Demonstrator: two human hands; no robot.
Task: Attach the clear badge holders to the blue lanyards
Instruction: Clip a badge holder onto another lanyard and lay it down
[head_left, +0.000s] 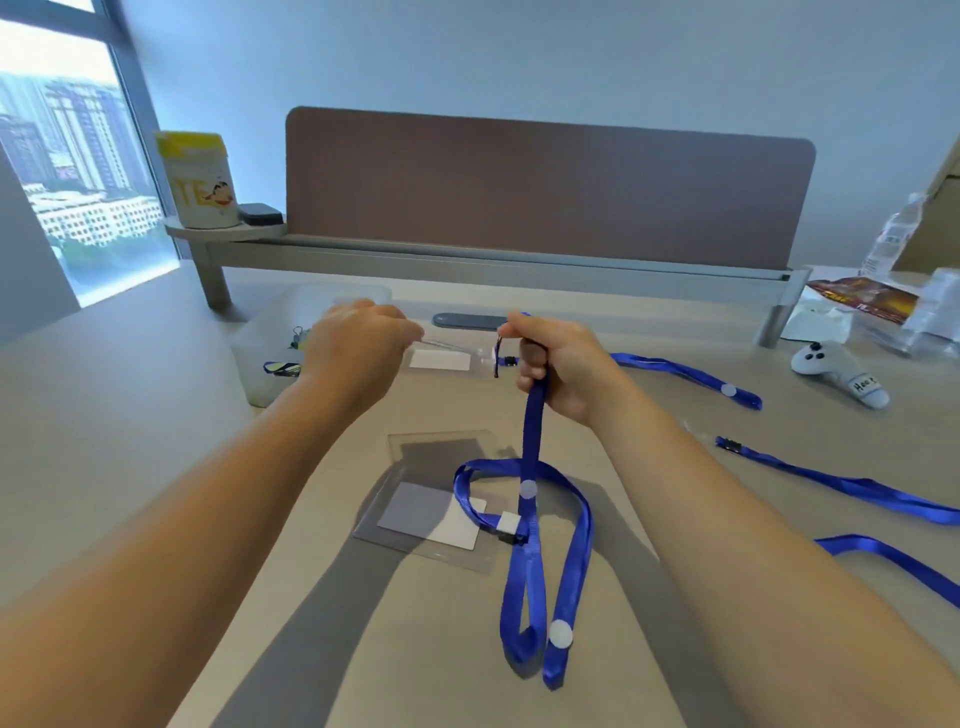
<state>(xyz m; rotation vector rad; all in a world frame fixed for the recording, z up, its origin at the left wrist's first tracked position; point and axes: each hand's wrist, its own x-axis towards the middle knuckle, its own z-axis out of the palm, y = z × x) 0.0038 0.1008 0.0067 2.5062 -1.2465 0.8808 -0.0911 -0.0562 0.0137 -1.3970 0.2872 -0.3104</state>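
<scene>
My right hand (558, 366) is lifted above the table and grips a blue lanyard (532, 431) near its clip end; the strap hangs down and loops on the table. My left hand (358, 340) pinches the edge of a clear badge holder (441, 358) with a white card inside, held up level with the lanyard's clip (501, 353). A second clear badge holder (426, 514) lies flat on the table under the loops. Three more blue lanyards lie to the right (685, 371), (831, 483), (893, 561).
A clear plastic bin (260, 358) stands behind my left hand. A white game controller (836, 371) and plastic bags (883, 306) lie at the right. A brown divider panel (545, 187) closes the back, with a yellow-lidded tub (200, 182) on its shelf.
</scene>
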